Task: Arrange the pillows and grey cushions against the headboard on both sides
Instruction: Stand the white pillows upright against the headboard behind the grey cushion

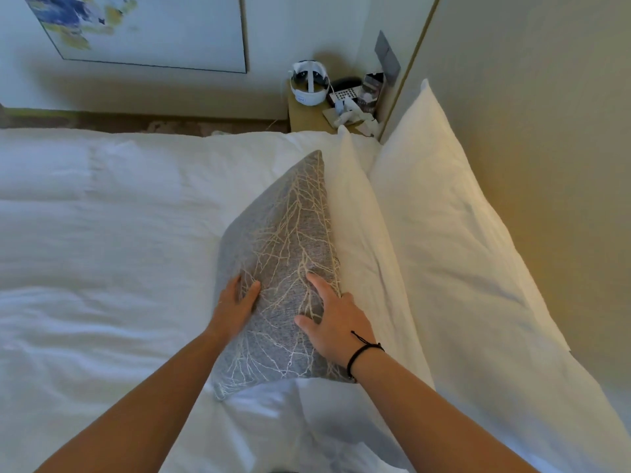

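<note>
Nearest to the camera, two bare forearms reach forward over the white duvet (pixel 102 250) of the bed. The left hand (pixel 237 303) lies with relaxed fingers on the left face of the grey cushion (pixel 283 268), pressing it from the side. The right hand (pixel 333 322), which has a black cord bracelet (pixel 363 353) on the wrist, rests with spread fingers on the cushion's front face near its right edge; the fingertips seem to bend a little over that edge, but I cannot tell if they really grip it.

The grey cushion, with a pale branch pattern, stands on its lower edge on the duvet and leans to the right against the front white pillow (pixel 362 233). Behind this one the back white pillow (pixel 454 233) leans against the beige headboard (pixel 546 131).

In my judgement, this side of the bed is nearly finished: two pillows are up and the cushion is in front of them, and only a last pressing or straightening seems to remain. The nearer side of the bed is not visible, so I cannot say whether it is done or not.

Farther away, beyond the bed, a nightstand (pixel 304 117) carries a white headset (pixel 309 83) and a telephone (pixel 345 92), and a framed painting (pixel 146 29) hangs on the wall.
</note>
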